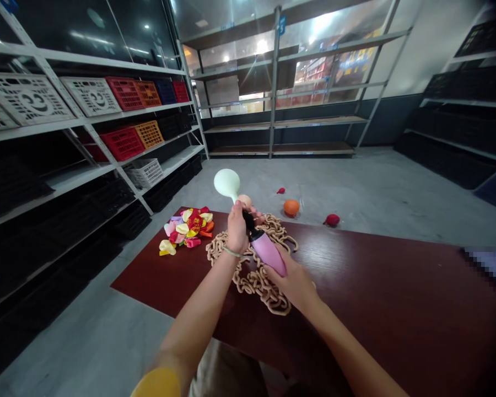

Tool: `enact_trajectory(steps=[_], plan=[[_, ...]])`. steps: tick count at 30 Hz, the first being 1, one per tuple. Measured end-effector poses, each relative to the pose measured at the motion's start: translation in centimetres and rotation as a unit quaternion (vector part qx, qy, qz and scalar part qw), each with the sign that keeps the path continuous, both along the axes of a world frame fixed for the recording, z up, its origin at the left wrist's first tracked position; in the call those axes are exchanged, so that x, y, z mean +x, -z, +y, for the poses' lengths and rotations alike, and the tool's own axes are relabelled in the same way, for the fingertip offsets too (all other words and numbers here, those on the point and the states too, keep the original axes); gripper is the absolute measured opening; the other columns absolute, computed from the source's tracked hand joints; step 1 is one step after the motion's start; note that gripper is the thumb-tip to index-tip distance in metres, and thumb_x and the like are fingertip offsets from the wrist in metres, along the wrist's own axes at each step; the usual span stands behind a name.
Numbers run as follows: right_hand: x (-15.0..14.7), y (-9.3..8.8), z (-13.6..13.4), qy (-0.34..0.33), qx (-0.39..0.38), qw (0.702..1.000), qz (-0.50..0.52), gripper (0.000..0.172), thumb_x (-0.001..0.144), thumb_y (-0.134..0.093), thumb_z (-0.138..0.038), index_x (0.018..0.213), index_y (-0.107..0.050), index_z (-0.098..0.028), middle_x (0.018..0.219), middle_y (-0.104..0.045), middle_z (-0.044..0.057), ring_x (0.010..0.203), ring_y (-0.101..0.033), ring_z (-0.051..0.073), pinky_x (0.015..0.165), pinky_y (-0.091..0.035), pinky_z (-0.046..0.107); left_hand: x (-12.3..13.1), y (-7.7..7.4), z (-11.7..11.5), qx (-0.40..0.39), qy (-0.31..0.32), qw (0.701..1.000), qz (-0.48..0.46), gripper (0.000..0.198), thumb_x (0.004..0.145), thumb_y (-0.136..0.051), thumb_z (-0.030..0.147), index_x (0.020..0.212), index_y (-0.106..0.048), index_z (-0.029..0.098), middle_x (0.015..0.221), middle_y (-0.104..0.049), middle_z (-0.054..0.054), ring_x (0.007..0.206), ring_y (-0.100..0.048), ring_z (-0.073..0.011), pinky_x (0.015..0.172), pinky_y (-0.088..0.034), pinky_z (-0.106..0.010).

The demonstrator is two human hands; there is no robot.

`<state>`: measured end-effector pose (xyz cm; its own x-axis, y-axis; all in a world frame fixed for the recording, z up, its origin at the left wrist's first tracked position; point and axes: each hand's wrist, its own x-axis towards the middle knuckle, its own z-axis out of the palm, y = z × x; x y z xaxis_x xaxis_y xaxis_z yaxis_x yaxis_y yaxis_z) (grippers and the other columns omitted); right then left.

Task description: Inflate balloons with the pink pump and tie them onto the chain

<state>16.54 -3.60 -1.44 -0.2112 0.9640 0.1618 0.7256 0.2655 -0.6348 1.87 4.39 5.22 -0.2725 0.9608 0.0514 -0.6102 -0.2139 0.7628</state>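
The right hand wraps a pink hand pump above a tan chain on the dark red table. The left hand grips the black nozzle, hiding where a pale green balloon joins it. The far blue shelf tag is too small to read.

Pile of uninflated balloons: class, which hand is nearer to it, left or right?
Left. The left hand, gripping the black nozzle, is just beside the pile of uninflated balloons, not touching it. The right hand, on the pink hand pump, is farther away.
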Motion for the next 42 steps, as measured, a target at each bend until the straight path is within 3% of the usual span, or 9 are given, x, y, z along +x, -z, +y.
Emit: enact_trajectory(steps=[5, 14, 17, 22, 25, 28, 32, 35, 42], plan=[[-0.1, 0.0, -0.1, -0.032, -0.001, 0.999, 0.033, 0.058, 0.089, -0.054, -0.045, 0.143, -0.044, -0.027, 0.120, -0.070, 0.008, 0.102, -0.069, 0.029, 0.081, -0.052, 0.038, -1.4, -0.9, 0.3, 0.006, -0.011, 1.000, -0.004, 0.032, 0.090, -0.058, 0.049, 0.079, -0.045, 0.022, 0.057, -0.041, 0.006, 0.041, -0.041, -0.0073, 0.038, -0.033, -0.019], [-1.1, -0.8, -1.4, -0.061, -0.012, 0.998, -0.001, 0.056, 0.088, -0.055, -0.045, 0.141, -0.045, -0.032, 0.117, -0.071, 0.006, 0.098, -0.070, 0.030, 0.080, -0.050, 0.039, -9.0, -4.6, 3.2, -0.016, -0.105, 0.994, 0.005, 0.033, 0.095, -0.049, 0.046, 0.075, -0.042, 0.021, 0.053, -0.034, 0.008, 0.037, -0.033, -0.0061, 0.035, -0.026, -0.017], [-1.2, -0.5, -1.6, -0.051, -0.018, 0.999, 0.003, 0.056, 0.088, -0.054, -0.048, 0.141, -0.046, -0.031, 0.111, -0.072, 0.006, 0.094, -0.070, 0.029, 0.076, -0.050, 0.038, -7.7, -3.5, 2.7, -0.017, -0.101, 0.995, 0.006, 0.032, 0.095, -0.049, 0.046, 0.076, -0.041, 0.021, 0.054, -0.033, 0.008, 0.037, -0.033, -0.0061, 0.035, -0.026, -0.017], [-0.7, 0.3, -1.0, -0.022, -0.044, 0.997, 0.057, 0.056, 0.089, -0.051, -0.050, 0.141, -0.047, -0.030, 0.096, -0.074, 0.004, 0.086, -0.071, 0.025, 0.069, -0.050, 0.033, -2.1, 0.5, 0.9, -0.023, -0.004, 0.999, 0.028, 0.034, 0.092, -0.052, 0.051, 0.077, -0.042, 0.021, 0.055, -0.037, 0.007, 0.039, -0.037, -0.0065, 0.037, -0.030, -0.017], [-0.5, 0.2, -0.7, -0.031, -0.050, 0.996, 0.067, 0.056, 0.088, -0.052, -0.049, 0.141, -0.048, -0.030, 0.094, -0.075, 0.002, 0.080, -0.071, 0.023, 0.067, -0.049, 0.031, -1.4, 1.5, 1.0, -0.044, -0.008, 0.998, 0.035, 0.035, 0.091, -0.053, 0.051, 0.076, -0.040, 0.022, 0.054, -0.038, 0.007, 0.038, -0.038, -0.0071, 0.036, -0.030, -0.017], [-0.6, -0.1, -0.9, -0.042, -0.044, 0.997, 0.046, 0.054, 0.088, -0.053, -0.048, 0.140, -0.049, -0.031, 0.096, -0.075, 0.002, 0.083, -0.071, 0.024, 0.068, -0.049, 0.031, -3.9, 0.7, 2.4, -0.059, -0.035, 0.996, 0.051, 0.032, 0.093, -0.049, 0.048, 0.076, -0.040, 0.022, 0.053, -0.037, 0.008, 0.037, -0.038, -0.0072, 0.036, -0.029, -0.017], [-0.9, -0.3, -1.1, -0.057, -0.021, 0.998, 0.004, 0.055, 0.089, -0.054, -0.049, 0.141, -0.048, -0.033, 0.109, -0.073, 0.004, 0.094, -0.071, 0.027, 0.076, -0.050, 0.035, -8.9, -2.0, 4.5, -0.074, -0.110, 0.990, 0.044, 0.029, 0.096, -0.045, 0.042, 0.075, -0.041, 0.022, 0.053, -0.036, 0.008, 0.036, -0.035, -0.0064, 0.035, -0.027, -0.016], [-0.9, -0.2, -1.2, -0.073, -0.011, 0.997, -0.007, 0.057, 0.091, -0.051, -0.047, 0.145, -0.043, -0.032, 0.121, -0.070, 0.005, 0.102, -0.069, 0.028, 0.083, -0.050, 0.037, -10.3, -2.7, 4.8, -0.064, -0.148, 0.986, 0.035, 0.028, 0.096, -0.043, 0.038, 0.075, -0.040, 0.021, 0.053, -0.035, 0.008, 0.036, -0.035, -0.0060, 0.034, -0.025, -0.016], [-0.6, 0.1, -0.9, -0.037, -0.039, 0.998, -0.030, 0.062, 0.091, -0.051, -0.049, 0.150, -0.038, -0.032, 0.110, -0.073, 0.007, 0.095, -0.071, 0.029, 0.076, -0.051, 0.037, -3.5, 2.6, 1.3, -0.065, -0.054, 0.996, 0.031, 0.031, 0.093, -0.050, 0.046, 0.076, -0.040, 0.021, 0.053, -0.037, 0.008, 0.037, -0.036, -0.0061, 0.036, -0.028, -0.016]])
